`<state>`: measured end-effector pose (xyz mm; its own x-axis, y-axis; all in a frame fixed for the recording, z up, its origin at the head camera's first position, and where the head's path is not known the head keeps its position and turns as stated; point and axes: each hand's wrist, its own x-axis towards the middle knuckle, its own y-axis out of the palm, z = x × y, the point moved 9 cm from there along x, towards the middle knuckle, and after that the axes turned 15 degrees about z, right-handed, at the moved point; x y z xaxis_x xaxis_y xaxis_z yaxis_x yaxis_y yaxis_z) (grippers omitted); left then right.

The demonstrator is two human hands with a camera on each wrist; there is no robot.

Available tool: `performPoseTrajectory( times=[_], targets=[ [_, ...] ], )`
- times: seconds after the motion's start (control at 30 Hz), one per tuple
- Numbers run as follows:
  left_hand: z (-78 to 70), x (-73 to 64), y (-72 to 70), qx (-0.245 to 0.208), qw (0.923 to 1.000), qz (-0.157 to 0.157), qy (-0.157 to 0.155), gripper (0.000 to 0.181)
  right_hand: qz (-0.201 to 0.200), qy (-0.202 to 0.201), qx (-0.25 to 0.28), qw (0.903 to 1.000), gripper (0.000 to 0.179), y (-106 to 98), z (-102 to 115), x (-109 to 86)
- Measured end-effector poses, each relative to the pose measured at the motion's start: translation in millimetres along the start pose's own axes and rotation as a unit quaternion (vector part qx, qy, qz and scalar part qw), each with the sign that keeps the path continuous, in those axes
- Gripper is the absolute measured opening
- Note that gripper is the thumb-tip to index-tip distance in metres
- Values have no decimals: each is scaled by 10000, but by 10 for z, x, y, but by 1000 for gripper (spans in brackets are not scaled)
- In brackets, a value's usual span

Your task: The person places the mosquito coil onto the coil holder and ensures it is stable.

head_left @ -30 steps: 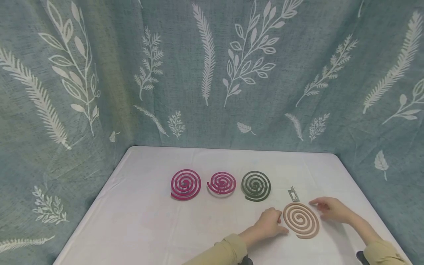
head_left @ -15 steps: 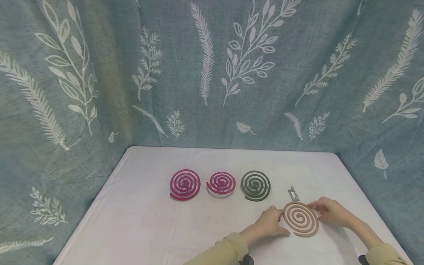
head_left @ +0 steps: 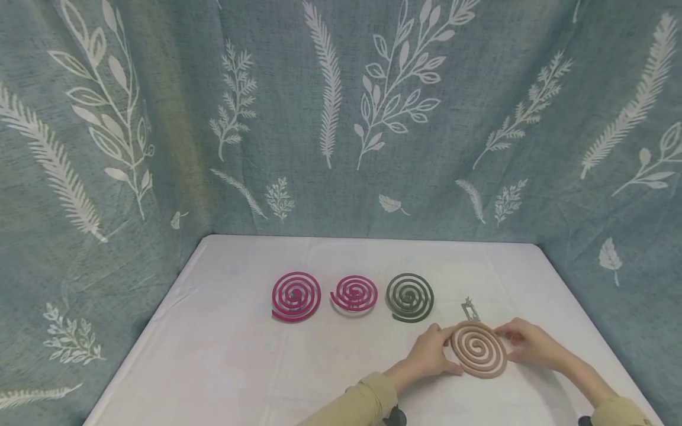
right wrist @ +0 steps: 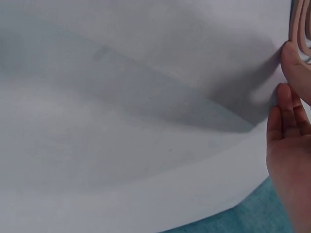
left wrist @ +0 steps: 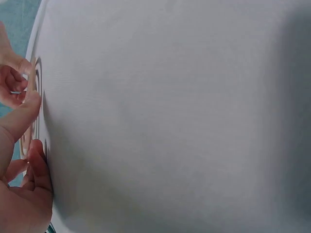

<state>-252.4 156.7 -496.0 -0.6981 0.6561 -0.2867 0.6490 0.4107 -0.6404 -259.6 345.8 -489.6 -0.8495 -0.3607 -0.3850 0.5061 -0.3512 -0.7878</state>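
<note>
A tan mosquito coil is held between both hands near the right side of the table in the head view. My left hand grips its left rim, thumb in front and fingers behind. At the upper right rim, my right hand pinches the coil with thumb and fingertips. Seen from the left wrist, the coil stands edge-on with a shadow beyond it. Just past its far rim lies a small metal coil stand, its lower end close to the coil.
Farther back stand a large magenta mosquito coil, a smaller magenta coil and a dark green coil in a row. The white-covered table is bordered by a blue-green leaf-print curtain.
My fingers have closed on the coil's rim from both sides. The coil has shifted slightly up and left, turning a little, and its outer tail has gone behind or round the lower rim.
</note>
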Motion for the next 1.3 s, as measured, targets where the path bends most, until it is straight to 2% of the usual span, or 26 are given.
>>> performPoseTrajectory(
  times=[0.1,0.3,0.63,0.83,1.03,1.17,1.3],
  targets=[
    [-3,-6,-13,-21,9999,-100,91,86,-87,-27,-45,9999,52,2,6,-9],
    [8,-20,-12,-157,9994,-203,246,86,-277,-475,-205,9983,50,16,83,-31],
    [27,-15,0,-216,9989,-188,362,85,-592,-826,-283,9944,50,37,117,-89],
    [52,14,-1,-353,9979,-218,505,82,-607,-913,-122,9939,51,26,110,-108],
    [44,6,-34,-643,9943,-235,819,81,-517,-1168,221,9916,53,42,104,-125],
    [39,-2,-69,-922,9904,-158,1020,81,-500,-1577,455,9852,51,35,147,-149],
    [27,-7,-126,-1075,9865,-144,1227,81,-427,-2288,895,9684,49,8,223,-187]
  ],
)
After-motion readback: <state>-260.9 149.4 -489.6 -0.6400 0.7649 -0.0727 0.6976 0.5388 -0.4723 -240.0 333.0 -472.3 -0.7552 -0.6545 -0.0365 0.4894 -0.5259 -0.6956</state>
